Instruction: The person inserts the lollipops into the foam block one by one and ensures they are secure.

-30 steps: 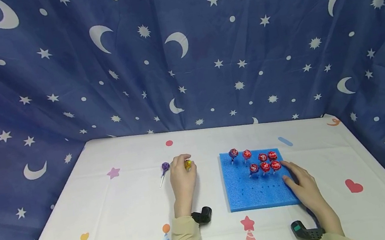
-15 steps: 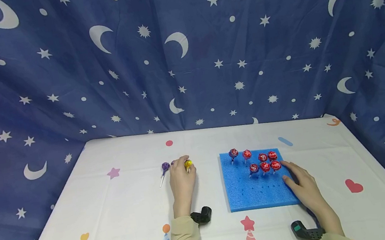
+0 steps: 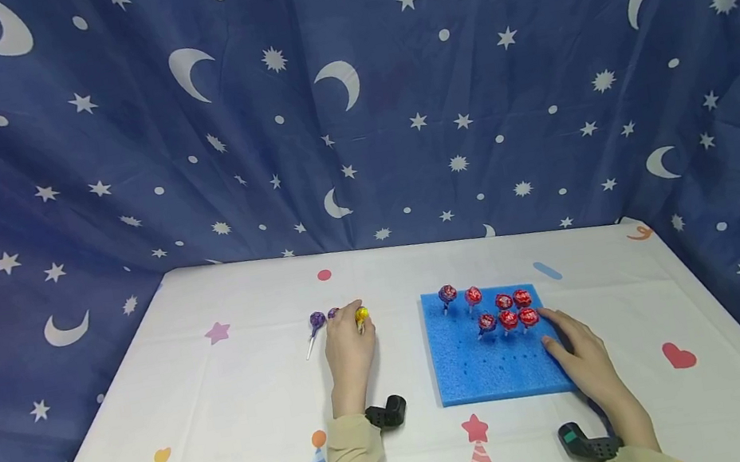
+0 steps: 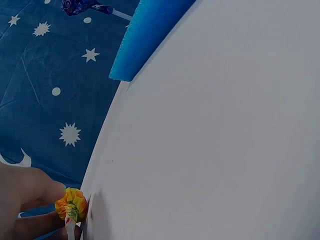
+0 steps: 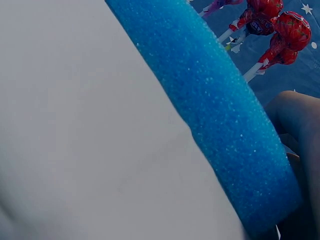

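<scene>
I see my left hand pinching the yellow lollipop left of the foam block, whose right edge my relaxed right hand steadies.

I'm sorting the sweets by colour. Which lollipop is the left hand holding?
The yellow-wrapped lollipop, pinched at the left hand fingertips. The purple lollipop lies loose on the table beside it; the red ones stand in the blue foam block.

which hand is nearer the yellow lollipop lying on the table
Left. The left hand pinches the yellow wrapped lollipop at its fingers; the right hand rests well off to the right, on the blue foam block.
</scene>
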`<move>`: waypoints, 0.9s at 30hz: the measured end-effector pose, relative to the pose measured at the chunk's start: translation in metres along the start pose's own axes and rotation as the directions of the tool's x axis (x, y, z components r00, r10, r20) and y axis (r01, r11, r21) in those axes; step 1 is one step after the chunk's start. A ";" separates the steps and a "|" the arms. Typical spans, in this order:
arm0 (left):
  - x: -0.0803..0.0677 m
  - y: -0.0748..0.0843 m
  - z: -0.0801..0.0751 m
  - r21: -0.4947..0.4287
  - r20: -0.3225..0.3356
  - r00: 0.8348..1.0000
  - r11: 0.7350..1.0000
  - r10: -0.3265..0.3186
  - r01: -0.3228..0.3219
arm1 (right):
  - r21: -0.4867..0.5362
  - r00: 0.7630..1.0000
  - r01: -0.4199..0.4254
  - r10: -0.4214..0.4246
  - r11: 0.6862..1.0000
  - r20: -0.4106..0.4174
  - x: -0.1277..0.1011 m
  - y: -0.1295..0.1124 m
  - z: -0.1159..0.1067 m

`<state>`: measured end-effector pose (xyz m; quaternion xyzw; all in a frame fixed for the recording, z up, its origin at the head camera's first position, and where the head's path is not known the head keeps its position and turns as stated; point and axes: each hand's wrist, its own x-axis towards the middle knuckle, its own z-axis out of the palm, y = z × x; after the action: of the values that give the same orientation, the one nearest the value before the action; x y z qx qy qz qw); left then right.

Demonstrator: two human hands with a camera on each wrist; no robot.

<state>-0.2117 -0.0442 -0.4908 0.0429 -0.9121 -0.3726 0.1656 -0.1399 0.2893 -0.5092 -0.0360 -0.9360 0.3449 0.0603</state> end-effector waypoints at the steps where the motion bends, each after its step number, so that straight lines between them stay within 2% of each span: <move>1: 0.000 0.000 0.000 0.004 -0.001 1.000 1.000 0.003 -0.003 | 0.000 1.000 -0.001 0.001 1.000 0.002 0.000 0.000 0.000; 10: 0.001 -0.002 0.001 0.028 -0.005 1.000 1.000 0.004 -0.004 | 0.002 1.000 0.022 -0.022 1.000 -0.009 0.002 0.000 0.000; 20: 0.001 -0.002 0.001 0.031 0.006 1.000 0.999 0.006 -0.007 | 0.000 1.000 0.011 -0.011 1.000 -0.005 0.000 -0.001 0.000; 27: 0.000 -0.002 0.003 0.010 -0.007 1.000 1.000 0.020 -0.020 | 0.006 1.000 0.018 -0.018 1.000 -0.013 -0.001 -0.002 0.000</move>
<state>-0.2123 -0.0438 -0.4943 0.0359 -0.9137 -0.3661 0.1725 -0.1389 0.2880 -0.5080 -0.0295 -0.9348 0.3470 0.0694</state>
